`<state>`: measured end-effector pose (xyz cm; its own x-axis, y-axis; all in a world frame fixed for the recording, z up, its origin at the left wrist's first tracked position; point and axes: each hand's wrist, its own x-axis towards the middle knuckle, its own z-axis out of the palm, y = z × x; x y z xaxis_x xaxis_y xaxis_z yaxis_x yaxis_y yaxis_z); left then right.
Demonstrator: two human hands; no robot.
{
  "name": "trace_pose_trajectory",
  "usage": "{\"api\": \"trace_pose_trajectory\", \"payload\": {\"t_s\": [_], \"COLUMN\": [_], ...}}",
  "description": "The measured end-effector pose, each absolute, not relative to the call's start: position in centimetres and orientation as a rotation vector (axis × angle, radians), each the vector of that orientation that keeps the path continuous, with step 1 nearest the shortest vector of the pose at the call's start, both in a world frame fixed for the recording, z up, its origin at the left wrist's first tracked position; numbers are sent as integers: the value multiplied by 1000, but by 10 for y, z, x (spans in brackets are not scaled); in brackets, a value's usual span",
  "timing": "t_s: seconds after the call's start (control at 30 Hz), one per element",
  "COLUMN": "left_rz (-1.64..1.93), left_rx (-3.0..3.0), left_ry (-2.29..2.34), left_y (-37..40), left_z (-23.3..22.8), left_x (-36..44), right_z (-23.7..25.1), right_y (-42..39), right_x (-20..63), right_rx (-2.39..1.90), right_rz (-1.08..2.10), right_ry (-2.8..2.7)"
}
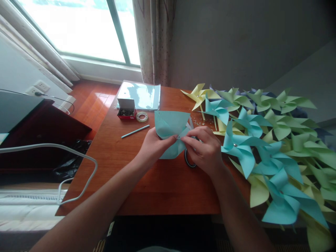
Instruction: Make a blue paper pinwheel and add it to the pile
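A light blue paper sheet point(172, 122), curled over toward its middle like a pinwheel, is in my left hand point(154, 143), with the thumb pressed near its centre. My right hand point(203, 145) is closed, its fingertips pinched at that same centre close to my left thumb. Something small and pale shows between the fingertips, too small to name. Partly hidden under my right hand are scissors, with a black handle loop point(189, 159) showing on the table. A light blue stick point(135, 131) lies left of the paper.
Many finished pinwheels, blue point(240, 147), green point(299, 140) and yellow point(198, 96), crowd the right side of the wooden table point(168, 196). A small open box point(126, 111), a tape roll point(142, 117) and blue sheets in a clear sleeve point(143, 94) lie at the back left.
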<state>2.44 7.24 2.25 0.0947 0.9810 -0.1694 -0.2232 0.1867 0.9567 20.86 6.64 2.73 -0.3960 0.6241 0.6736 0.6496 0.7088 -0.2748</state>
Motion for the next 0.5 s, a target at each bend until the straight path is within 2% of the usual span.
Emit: {"api": "trace_pose_trajectory", "payload": {"t_s": [0.5], "left_rz": [1106], "left_rx": [962], "left_ry": [1039], "left_y": [70], "left_z": [31], "left_x": [29], "right_z": [26], "right_y": [66], "right_x": [209], "right_rx": [-1036], "right_rz": [12], "right_ry": [-2121]}}
